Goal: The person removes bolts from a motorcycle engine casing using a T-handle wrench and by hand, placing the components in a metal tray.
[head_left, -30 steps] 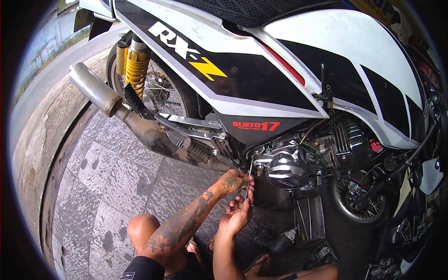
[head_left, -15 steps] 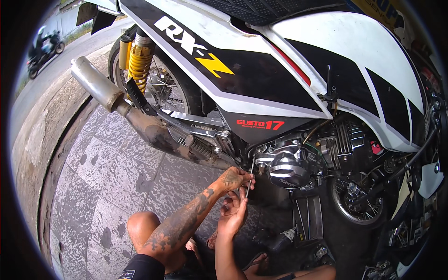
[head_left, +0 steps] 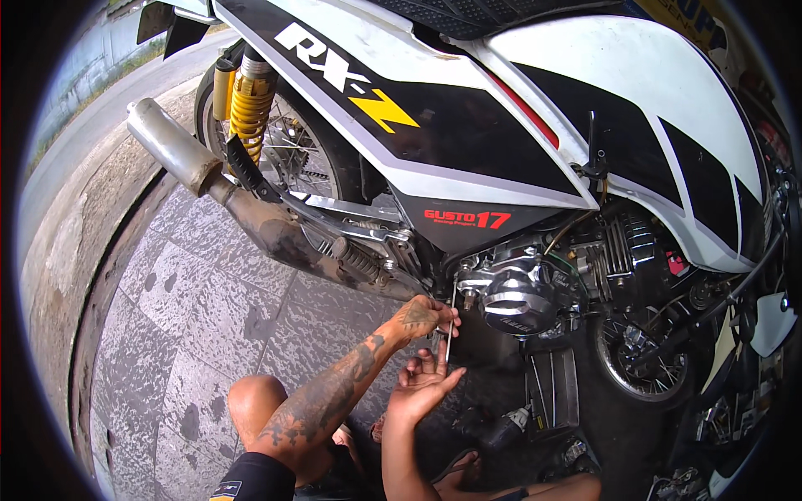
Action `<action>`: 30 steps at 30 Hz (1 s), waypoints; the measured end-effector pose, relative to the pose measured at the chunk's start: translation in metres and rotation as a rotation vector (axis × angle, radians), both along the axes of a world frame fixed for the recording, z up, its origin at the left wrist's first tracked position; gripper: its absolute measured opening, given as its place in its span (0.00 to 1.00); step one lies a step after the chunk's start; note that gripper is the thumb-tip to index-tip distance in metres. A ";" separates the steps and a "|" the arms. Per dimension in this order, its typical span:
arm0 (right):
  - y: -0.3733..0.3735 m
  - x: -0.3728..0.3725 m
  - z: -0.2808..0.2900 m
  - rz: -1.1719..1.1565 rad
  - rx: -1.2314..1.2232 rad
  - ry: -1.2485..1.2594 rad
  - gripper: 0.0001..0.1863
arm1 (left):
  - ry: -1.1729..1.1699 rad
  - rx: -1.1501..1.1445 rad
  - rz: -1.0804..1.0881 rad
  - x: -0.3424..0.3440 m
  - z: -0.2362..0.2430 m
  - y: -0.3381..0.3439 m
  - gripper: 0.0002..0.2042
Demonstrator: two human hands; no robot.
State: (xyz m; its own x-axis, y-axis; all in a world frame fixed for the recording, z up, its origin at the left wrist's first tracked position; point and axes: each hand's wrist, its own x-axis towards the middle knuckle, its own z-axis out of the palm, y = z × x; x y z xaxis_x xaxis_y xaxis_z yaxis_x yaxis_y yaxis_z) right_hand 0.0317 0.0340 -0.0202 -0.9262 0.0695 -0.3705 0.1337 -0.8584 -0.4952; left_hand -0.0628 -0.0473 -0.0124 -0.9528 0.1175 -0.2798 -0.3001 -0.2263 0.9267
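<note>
My tattooed left hand (head_left: 422,317) grips a thin metal rod tool (head_left: 451,344), held upright in the picture beside the chrome engine casing (head_left: 518,305) of a white-and-black motorcycle (head_left: 576,50). The rod's upper end reaches a fitting at the casing's left; the exact contact is too small to tell. My right hand (head_left: 422,384) lies palm up with fingers spread just left of the rod's lower end; I cannot tell whether a fingertip touches it. The sooty exhaust pipe (head_left: 292,250) runs just above and left of my left hand.
A dark tray (head_left: 565,392) with long metal tools and a power drill (head_left: 497,426) lie at lower right. The rear wheel (head_left: 309,167) and yellow shock (head_left: 251,108) are upper left, near a concrete edge (head_left: 100,200) and road. More parts (head_left: 723,413) crowd the right rim.
My right hand has drawn slightly down from the rod and opened its fingers. My left hand stays on the rod. A rider on a motorcycle on the road has passed out of view.
</note>
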 end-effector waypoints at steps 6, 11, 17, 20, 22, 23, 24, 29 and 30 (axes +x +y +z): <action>0.002 -0.006 0.016 0.009 0.407 0.143 0.15 | -0.051 -0.026 0.023 0.006 0.018 0.001 0.12; 0.009 -0.011 0.010 -0.032 0.400 0.132 0.13 | -0.052 -0.031 -0.005 -0.002 0.018 0.006 0.12; -0.004 0.006 0.008 0.071 0.222 0.006 0.28 | -0.015 0.074 0.029 -0.005 0.003 0.002 0.12; -0.003 -0.001 0.003 0.079 0.427 0.079 0.23 | 0.071 0.084 -0.014 0.002 -0.010 -0.007 0.11; 0.003 -0.002 -0.004 0.074 0.608 0.094 0.20 | 0.073 0.045 -0.009 0.002 -0.012 -0.008 0.10; 0.003 -0.004 -0.009 0.058 0.687 0.066 0.20 | 0.076 0.034 -0.005 0.002 -0.013 -0.010 0.10; 0.013 -0.014 -0.029 0.029 0.693 0.043 0.20 | 0.081 0.025 0.001 0.002 -0.012 -0.010 0.10; 0.024 -0.001 -0.040 0.090 0.613 0.087 0.25 | 0.081 0.012 0.033 0.005 -0.013 -0.012 0.10; 0.032 -0.007 -0.059 0.066 0.415 0.053 0.24 | 0.093 0.007 0.028 0.003 -0.008 -0.010 0.10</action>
State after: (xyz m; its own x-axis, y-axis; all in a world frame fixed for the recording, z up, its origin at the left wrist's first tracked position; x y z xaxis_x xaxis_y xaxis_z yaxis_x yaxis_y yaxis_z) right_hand 0.0242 0.0661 -0.0793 -0.9506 0.1429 -0.2756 0.1468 -0.5752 -0.8047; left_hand -0.0593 -0.0574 -0.0206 -0.9775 0.0922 -0.1897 -0.2068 -0.2403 0.9484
